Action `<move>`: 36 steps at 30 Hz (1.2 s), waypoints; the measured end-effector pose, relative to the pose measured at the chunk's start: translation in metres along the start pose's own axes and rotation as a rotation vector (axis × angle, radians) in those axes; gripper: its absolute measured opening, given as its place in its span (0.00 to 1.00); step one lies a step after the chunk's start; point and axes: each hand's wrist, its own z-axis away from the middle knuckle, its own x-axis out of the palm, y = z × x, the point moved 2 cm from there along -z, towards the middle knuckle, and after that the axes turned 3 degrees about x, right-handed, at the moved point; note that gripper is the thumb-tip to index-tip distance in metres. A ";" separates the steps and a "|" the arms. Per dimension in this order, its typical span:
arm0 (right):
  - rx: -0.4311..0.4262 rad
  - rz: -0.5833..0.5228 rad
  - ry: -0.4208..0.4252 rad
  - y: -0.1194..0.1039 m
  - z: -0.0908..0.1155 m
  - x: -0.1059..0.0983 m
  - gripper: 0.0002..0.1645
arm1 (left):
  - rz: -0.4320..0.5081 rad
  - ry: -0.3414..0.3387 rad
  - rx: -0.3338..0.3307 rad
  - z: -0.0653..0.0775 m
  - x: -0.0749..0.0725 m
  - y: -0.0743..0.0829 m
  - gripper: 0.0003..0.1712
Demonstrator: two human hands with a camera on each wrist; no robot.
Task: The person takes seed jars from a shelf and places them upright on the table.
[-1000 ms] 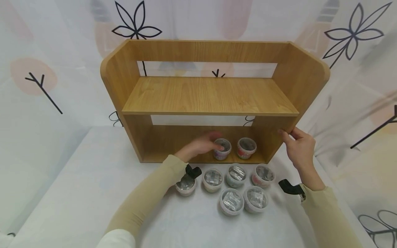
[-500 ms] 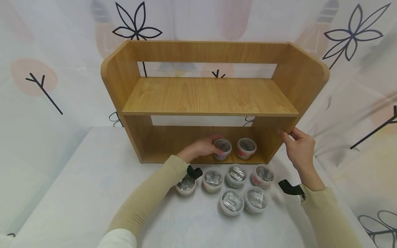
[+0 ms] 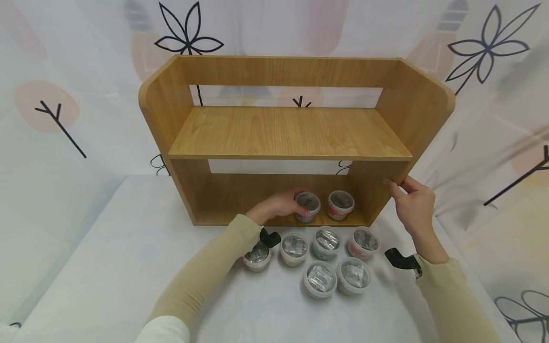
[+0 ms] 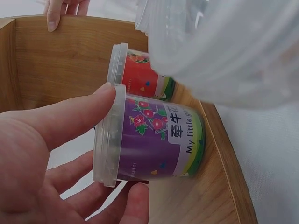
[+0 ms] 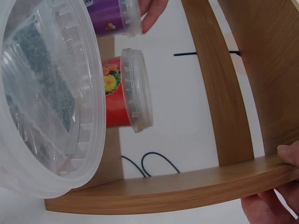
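Note:
My left hand (image 3: 276,205) holds a small purple plastic tub (image 4: 152,135) with a clear lid, standing on the lower shelf of a wooden shelf unit (image 3: 291,131). In the left wrist view its thumb lies at the lid's edge, with the fingers around the other side. To the right of it on the same shelf stands a red tub (image 3: 340,205) with a flower picture, seen also in the right wrist view. My right hand (image 3: 415,206) grips the front edge of the unit's right side panel (image 5: 187,191) between thumb and fingers.
Several lidded tubs stand on the white table in front of the unit, among them a pink one (image 3: 363,243) and a clear-topped one (image 3: 320,279). Another tub (image 3: 257,257) is partly covered by the left wrist strap. A patterned cloth (image 3: 77,95) hangs behind.
My left hand's thumb has come down onto the purple tub and its fingers have closed around it. The tub has shifted very slightly right. My right hand stays on the side panel.

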 end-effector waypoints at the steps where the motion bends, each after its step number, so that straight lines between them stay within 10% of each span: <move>1: 0.001 -0.001 0.001 0.000 0.000 0.000 0.28 | -0.006 -0.002 0.002 0.000 0.000 0.000 0.45; 36: -0.012 -0.006 0.014 0.000 0.000 0.001 0.26 | -0.130 0.039 0.158 0.026 -0.014 0.026 0.40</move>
